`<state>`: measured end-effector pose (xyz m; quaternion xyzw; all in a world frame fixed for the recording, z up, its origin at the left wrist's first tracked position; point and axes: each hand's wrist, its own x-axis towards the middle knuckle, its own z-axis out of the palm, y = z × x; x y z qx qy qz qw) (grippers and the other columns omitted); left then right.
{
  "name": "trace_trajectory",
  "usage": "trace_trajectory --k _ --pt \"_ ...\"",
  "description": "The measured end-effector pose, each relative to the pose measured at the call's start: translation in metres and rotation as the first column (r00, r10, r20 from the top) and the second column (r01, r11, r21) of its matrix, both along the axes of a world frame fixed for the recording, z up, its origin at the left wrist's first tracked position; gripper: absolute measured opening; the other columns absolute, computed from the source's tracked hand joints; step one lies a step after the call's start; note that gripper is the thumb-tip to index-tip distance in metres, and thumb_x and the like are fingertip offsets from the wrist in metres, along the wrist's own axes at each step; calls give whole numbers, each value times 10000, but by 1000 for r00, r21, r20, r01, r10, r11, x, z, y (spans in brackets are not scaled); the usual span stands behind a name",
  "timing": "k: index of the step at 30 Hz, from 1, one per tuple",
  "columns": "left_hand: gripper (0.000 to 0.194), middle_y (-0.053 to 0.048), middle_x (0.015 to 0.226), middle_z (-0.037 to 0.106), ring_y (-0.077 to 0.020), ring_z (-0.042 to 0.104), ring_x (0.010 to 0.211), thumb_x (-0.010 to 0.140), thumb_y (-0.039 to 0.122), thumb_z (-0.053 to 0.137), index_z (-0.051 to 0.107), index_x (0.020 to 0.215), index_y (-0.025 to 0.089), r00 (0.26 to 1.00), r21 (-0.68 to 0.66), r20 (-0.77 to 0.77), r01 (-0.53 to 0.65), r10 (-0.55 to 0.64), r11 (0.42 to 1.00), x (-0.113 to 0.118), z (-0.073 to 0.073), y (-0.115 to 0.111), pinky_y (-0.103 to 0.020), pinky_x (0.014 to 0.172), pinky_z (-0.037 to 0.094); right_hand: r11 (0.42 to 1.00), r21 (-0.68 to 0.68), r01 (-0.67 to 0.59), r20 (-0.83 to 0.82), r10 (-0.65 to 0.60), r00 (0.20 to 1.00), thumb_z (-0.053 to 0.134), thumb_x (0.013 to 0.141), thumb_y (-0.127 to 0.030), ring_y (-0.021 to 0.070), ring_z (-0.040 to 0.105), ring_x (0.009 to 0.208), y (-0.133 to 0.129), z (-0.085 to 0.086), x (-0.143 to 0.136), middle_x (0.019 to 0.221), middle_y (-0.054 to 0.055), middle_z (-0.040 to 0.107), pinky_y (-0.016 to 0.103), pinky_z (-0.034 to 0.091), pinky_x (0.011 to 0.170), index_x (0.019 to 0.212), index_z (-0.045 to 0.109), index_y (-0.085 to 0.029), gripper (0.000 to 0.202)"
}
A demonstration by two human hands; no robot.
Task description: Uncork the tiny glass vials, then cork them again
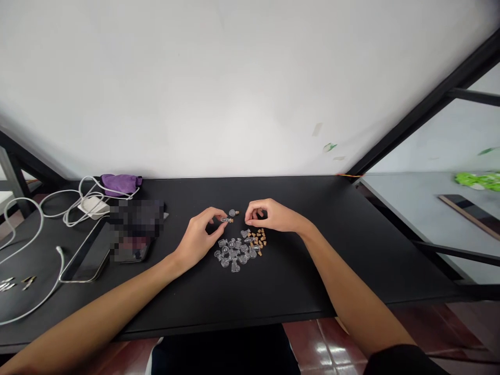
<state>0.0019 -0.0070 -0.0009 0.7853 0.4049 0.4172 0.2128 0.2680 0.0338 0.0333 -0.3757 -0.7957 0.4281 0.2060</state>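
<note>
My left hand (pixel 198 234) pinches a tiny clear glass bottle (pixel 224 220) between thumb and forefinger, its cork end pointing right. My right hand (pixel 269 214) hovers just right of it, thumb and fingertips drawn together; whatever they may hold is too small to make out. Behind the held bottle, another small corked bottle (pixel 233 213) lies on the black table. Between and in front of my hands, several little clear bottles (pixel 234 254) of different shapes lie in a loose pile. Small corks (pixel 261 237) are scattered at the pile's right side, below my right hand.
To the left lie a phone (pixel 86 252), a blurred dark object (pixel 135 229), white cables (pixel 58 260), a white charger (pixel 94 207) and a purple pouch (pixel 120 184). Small metal pieces (pixel 7 284) sit at far left. A white wall (pixel 234 94) rises behind the black table (pixel 219 302).
</note>
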Motion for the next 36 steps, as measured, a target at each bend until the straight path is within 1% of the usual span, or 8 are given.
trace_trajectory --k 7,10,14,17,20,23,32,36 --pt "160 6 984 729 -145 657 861 944 128 668 684 1061 236 1000 -29 2 -10 10 1000 1 0 -1 -261 787 510 997 -41 -61 181 67 981 730 877 -413 179 573 789 3 8 19 912 47 681 319 470 717 894 769 -201 216" --pt "159 2 978 724 -147 655 863 942 122 665 681 1054 233 1000 -28 1 -9 9 1000 1 0 -1 -265 785 510 993 -85 -81 212 97 972 755 856 -435 182 586 792 6 7 26 892 44 676 322 469 722 901 769 -198 241" --pt "143 -5 989 721 -151 657 877 950 130 655 677 1049 231 1000 -22 1 -1 1 1000 1 -1 -1 -271 788 516 988 -125 -86 246 115 962 791 818 -520 190 590 802 8 6 30 883 42 666 324 461 712 907 781 -209 323" --pt "147 -6 990 717 -153 660 883 949 126 652 673 1050 231 1000 -21 8 1 -1 1000 1 -1 -1 -271 791 521 987 -125 -105 266 135 954 768 834 -528 183 575 780 7 7 27 887 42 655 326 458 706 870 786 -210 321" --pt "163 1 989 713 -146 656 881 940 109 658 666 1047 232 1000 -27 16 1 -1 1000 1 0 -1 -263 792 522 990 -97 -98 269 120 956 740 857 -510 178 557 768 4 10 24 876 41 633 329 461 713 827 775 -204 309" --pt "162 3 982 711 -145 652 877 942 106 661 661 1045 232 1000 -25 10 0 0 1000 1 0 -1 -261 787 516 995 -74 -74 260 91 961 730 865 -494 179 547 780 2 11 21 898 47 638 327 459 715 831 759 -202 296" --pt "145 2 962 696 -143 639 874 945 108 664 656 1031 225 1000 -40 28 10 -9 999 0 0 -1 -260 788 499 996 -88 -34 279 57 959 735 856 -529 189 555 781 3 5 19 845 36 632 326 455 696 908 739 -201 333" --pt "131 -3 960 690 -145 636 880 948 119 663 651 1032 219 999 -38 43 22 -20 999 0 -1 0 -260 778 493 997 -68 -39 300 58 952 726 862 -539 184 540 772 4 3 20 867 45 623 327 450 693 892 760 -199 343"
